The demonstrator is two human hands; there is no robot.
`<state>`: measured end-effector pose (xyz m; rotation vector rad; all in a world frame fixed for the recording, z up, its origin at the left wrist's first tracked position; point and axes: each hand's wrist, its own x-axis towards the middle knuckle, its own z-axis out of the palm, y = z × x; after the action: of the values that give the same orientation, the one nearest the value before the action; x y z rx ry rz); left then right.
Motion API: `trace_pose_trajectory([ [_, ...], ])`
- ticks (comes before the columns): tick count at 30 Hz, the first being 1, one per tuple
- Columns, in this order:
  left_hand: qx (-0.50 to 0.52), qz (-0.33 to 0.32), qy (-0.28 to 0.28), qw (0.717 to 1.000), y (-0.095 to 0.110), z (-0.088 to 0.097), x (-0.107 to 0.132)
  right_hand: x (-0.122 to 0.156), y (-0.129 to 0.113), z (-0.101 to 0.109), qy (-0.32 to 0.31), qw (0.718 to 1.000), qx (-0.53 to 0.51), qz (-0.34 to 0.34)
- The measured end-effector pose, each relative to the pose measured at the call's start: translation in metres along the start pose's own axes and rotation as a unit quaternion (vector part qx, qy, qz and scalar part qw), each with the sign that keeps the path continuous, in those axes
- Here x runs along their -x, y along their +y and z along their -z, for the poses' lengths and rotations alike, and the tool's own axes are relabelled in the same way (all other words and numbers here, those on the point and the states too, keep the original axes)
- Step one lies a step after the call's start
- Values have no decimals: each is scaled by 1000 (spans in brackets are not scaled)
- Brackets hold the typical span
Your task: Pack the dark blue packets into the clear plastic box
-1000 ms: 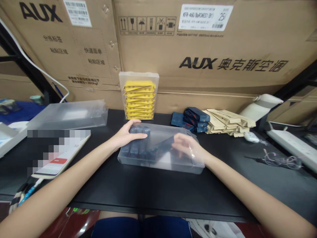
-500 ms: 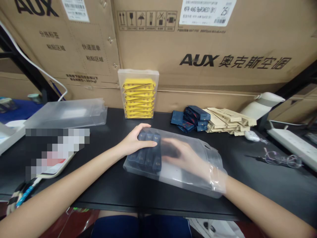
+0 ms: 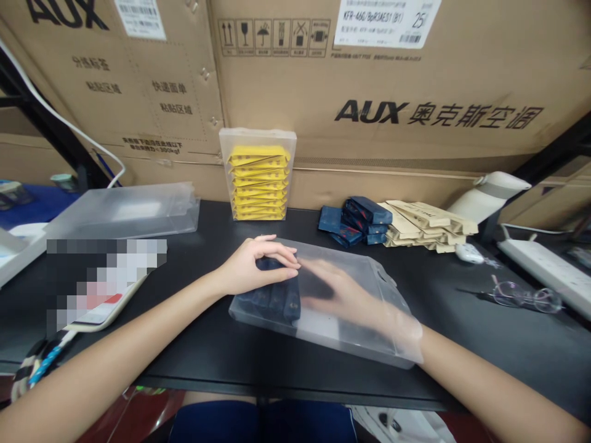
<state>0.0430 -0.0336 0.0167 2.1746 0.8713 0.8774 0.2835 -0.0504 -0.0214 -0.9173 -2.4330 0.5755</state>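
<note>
A frosted clear plastic box point(image 3: 351, 335) lies flat on the black table, its open end toward the right. Dark blue packets point(image 3: 272, 300) stand in a row inside its left end. My left hand point(image 3: 261, 264) rests over the top of that end, fingers loosely bent and thumb apart, hiding part of the packets. Through the cloudy plastic shows my right hand point(image 3: 339, 289), reaching in from the open end. Its fingers and thumb are spread, close to the packets, and I see nothing between them; the plastic blurs the fingertips.
Behind stands a similar box of yellow packets point(image 3: 259, 184). Loose blue packets point(image 3: 357, 221) and beige packets point(image 3: 429, 224) lie at the back right, near a white bottle point(image 3: 489, 194). Glasses point(image 3: 526, 296) and a power strip point(image 3: 549, 271) sit right. Another clear box point(image 3: 133, 209) and a phone point(image 3: 106, 307) are left.
My left hand has shifted from gripping the box's far edge to lying over its top, fingers now extended across the packets. The right hand stays inside the box, moved little.
</note>
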Motion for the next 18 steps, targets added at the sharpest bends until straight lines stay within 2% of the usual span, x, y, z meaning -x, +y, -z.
trace_pose_trajectory([
  [7,-18,-16,-8,1000,-14,14,-3,1,8,6,25,999,40,-14],
  [13,25,31,45,998,-42,41,-2,-3,34,23,141,987,62,39],
  [18,38,40,77,995,-47,45,-1,-3,47,32,266,961,77,18],
])
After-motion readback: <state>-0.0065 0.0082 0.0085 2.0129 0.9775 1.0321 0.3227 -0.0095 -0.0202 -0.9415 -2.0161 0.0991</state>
